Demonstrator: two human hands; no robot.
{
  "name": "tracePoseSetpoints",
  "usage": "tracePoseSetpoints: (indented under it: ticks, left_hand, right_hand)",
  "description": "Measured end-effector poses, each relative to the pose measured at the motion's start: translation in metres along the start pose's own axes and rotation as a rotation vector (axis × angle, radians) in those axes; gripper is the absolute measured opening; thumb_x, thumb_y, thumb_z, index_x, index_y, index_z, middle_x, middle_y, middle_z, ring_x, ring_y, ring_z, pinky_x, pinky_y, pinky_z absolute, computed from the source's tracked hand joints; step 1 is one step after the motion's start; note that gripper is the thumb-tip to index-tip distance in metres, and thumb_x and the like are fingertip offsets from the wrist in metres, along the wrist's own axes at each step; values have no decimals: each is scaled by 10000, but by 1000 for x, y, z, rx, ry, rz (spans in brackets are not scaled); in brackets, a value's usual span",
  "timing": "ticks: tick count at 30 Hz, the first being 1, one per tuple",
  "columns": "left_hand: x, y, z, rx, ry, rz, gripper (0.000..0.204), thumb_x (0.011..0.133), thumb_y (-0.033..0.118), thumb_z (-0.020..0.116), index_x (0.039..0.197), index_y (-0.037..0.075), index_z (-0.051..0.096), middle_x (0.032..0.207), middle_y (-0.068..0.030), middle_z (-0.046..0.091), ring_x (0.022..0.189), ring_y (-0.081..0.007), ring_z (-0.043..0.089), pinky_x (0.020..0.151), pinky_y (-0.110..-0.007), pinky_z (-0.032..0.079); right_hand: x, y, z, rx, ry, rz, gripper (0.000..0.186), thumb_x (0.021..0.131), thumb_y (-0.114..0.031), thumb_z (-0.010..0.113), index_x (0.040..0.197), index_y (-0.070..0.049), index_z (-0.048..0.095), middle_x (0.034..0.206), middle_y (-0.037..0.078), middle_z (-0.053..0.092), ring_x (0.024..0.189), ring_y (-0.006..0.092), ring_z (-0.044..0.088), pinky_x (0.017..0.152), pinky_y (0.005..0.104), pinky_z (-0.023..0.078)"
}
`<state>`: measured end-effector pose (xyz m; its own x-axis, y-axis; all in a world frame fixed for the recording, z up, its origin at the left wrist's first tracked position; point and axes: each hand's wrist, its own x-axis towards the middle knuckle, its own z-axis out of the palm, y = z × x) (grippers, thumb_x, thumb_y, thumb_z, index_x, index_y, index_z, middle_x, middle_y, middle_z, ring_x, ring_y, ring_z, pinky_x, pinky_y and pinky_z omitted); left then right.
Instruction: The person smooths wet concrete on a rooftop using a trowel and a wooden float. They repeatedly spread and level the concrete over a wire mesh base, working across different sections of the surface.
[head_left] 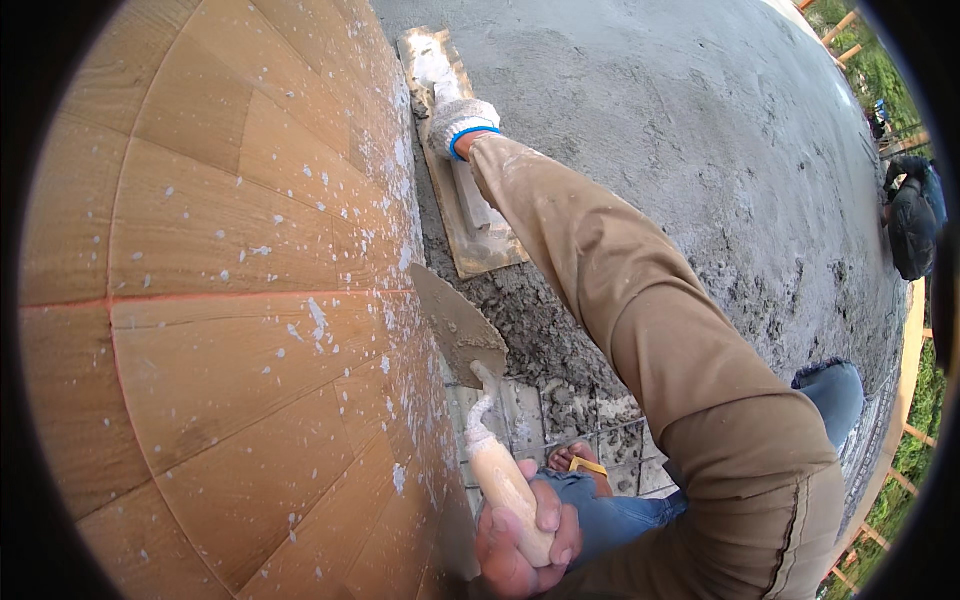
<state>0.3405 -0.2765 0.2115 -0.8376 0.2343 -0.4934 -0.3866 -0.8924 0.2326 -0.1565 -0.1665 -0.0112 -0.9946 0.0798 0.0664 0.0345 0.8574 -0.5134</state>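
Note:
My right hand (463,122), in a white knit glove with a blue cuff, is closed round the grip of a long wooden float (462,232). The float lies flat on wet grey concrete (650,110), along the foot of the wood-panelled wall. Bare fingers of my left hand (530,545) wrap round the pale wooden handle of a pointing trowel (458,325). Its mortar-coated blade points up and to the left, with the tip close to the wall. Part of the left palm is hidden behind the handle.
The brown panelled wall (240,240), spattered with grey, fills the left side. Rough concrete (545,320) gives way to exposed steel mesh (625,455) near my sandalled foot (585,462). Another person (912,215) in dark clothing bends at the far right, beside a timber edge (908,370).

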Motion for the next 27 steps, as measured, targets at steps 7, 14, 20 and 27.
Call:
tracePoseSetpoints:
  ticks: [7, 14, 20, 27]
  left_hand:
    - [0, -9, 1, -25, -23, -7, 525, 1043, 389, 514, 1409, 39, 374, 923, -71, 546, 535, -144, 498, 448, -271, 407]
    - [-5, -13, 11, -89, 10, -4, 489, 1045, 330, 522, 1387, 3, 400, 914, -93, 547, 595, -175, 531, 515, -300, 452]
    - [-12, -8, 9, -76, -79, -93, 529, 1078, 378, 449, 1479, 48, 343, 977, -85, 530, 606, -181, 514, 521, -325, 425]
    - [-28, -10, 13, -193, -128, -107, 550, 1101, 438, 375, 1479, 47, 288, 1011, -87, 510, 644, -195, 516, 513, -336, 387]
  right_hand:
    - [20, 41, -18, -113, 49, 45, 453, 1020, -366, 430, 1358, -108, 585, 1359, 166, 638, 1212, 350, 636, 975, 467, 511]
    - [-46, 175, -123, -320, -110, 222, 648, 900, -418, 605, 1474, -153, 464, 1306, 239, 646, 1199, 420, 629, 985, 505, 502]
    - [-152, 254, -233, -478, -250, 500, 860, 867, -425, 619, 1593, -152, 247, 1315, 306, 623, 1228, 436, 619, 1031, 503, 480]
    - [-269, 400, -272, -354, -34, 737, 906, 875, -407, 655, 1618, -194, 181, 1355, 279, 610, 1225, 432, 618, 1026, 491, 486]
